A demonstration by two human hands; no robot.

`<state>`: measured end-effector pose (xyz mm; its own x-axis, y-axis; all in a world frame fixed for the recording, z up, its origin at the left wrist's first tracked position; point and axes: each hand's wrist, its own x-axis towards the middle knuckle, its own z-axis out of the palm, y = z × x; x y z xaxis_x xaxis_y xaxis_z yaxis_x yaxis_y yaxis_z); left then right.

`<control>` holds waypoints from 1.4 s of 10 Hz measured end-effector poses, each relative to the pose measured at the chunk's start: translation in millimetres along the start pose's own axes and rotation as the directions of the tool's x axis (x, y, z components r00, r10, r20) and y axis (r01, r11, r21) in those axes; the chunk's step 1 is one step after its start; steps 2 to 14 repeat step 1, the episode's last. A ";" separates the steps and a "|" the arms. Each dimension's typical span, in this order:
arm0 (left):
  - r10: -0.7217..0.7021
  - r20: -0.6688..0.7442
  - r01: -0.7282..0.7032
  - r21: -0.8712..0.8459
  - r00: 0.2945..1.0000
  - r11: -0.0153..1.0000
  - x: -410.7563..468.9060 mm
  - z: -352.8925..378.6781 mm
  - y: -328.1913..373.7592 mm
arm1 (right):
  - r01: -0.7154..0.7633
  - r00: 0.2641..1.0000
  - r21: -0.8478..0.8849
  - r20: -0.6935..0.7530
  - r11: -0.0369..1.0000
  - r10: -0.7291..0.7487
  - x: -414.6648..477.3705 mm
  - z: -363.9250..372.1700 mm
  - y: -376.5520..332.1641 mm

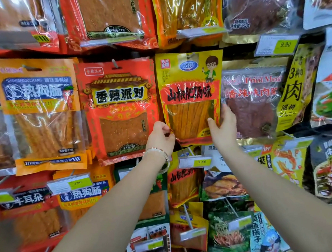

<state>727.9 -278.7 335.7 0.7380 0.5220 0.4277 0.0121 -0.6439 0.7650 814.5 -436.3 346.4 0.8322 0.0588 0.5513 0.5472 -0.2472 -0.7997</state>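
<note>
Both bare forearms (112,211) are reaching up toward the far display wall. Left hand (160,135) is pinching the lower-left corner of the yellow plastic snack packet (190,95) with curled fingertips. Right hand (224,125) is gripping its lower-right edge, thumb in front, fingers behind. Packet is hanging from a metal peg (192,54), between red foil packet (119,109) on the left and clear dried-meat pouch (253,98) on the right. Judgement: two-sided hold is steadying it for unhooking.
</note>
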 end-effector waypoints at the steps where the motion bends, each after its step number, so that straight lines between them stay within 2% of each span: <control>1: 0.011 0.048 -0.010 -0.032 0.999 0.999 -7.5 -11.1 -0.1 | 0.049 0.998 -0.040 -0.032 0.998 -0.050 -20.8 -2.8 -3.6; 14: 0.011 0.048 -0.010 -0.032 0.999 0.999 -7.5 -11.1 -0.1 | 0.049 0.998 -0.040 -0.032 0.998 -0.050 -20.8 -2.8 -3.6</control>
